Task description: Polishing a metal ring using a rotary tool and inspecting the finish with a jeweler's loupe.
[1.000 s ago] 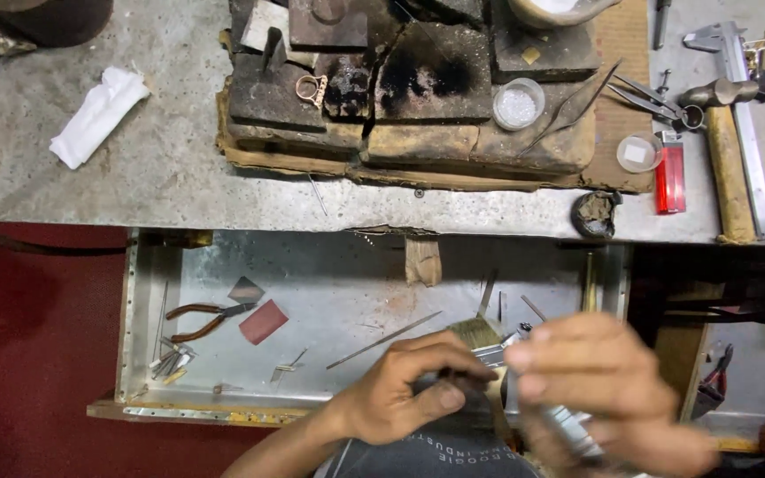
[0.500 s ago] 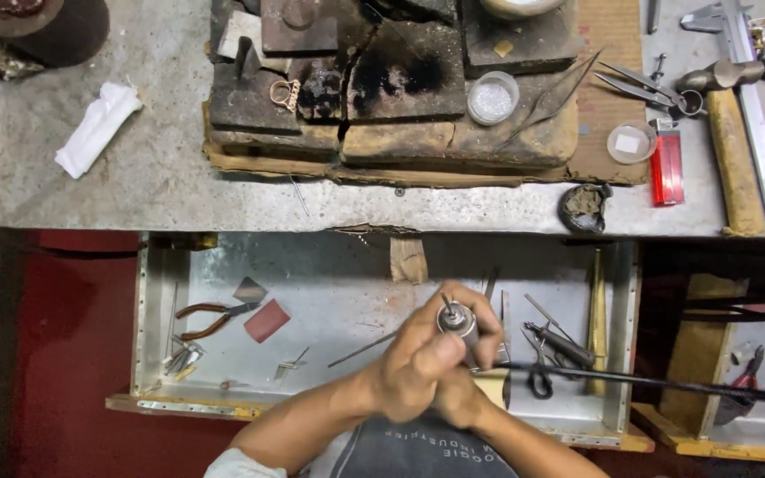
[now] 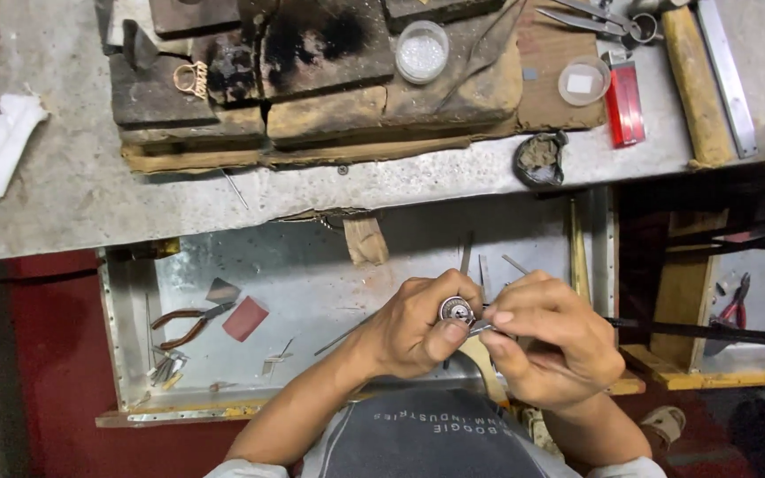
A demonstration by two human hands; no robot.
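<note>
Hands were what we watched first: our left hand was curled around a small round metal chuck, thumb pressed near its face, while our right hand pinched a thin metal piece at the fingertips, its end touching the chuck. Both were held over the open metal drawer below the worktop, just in front of our chest.

We judged the grip to be the weak point. The piece was slight and held only by fingertips, so a slip could have dropped it into the drawer among the pliers and loose scraps (hard to pick out there). Pushed off-line against the chuck, it might have bent, or jabbed the left thumb that sat so near. A black cable ran off to the right from beside the right hand, and any tug on it could have jerked the hand off its aim.
</note>
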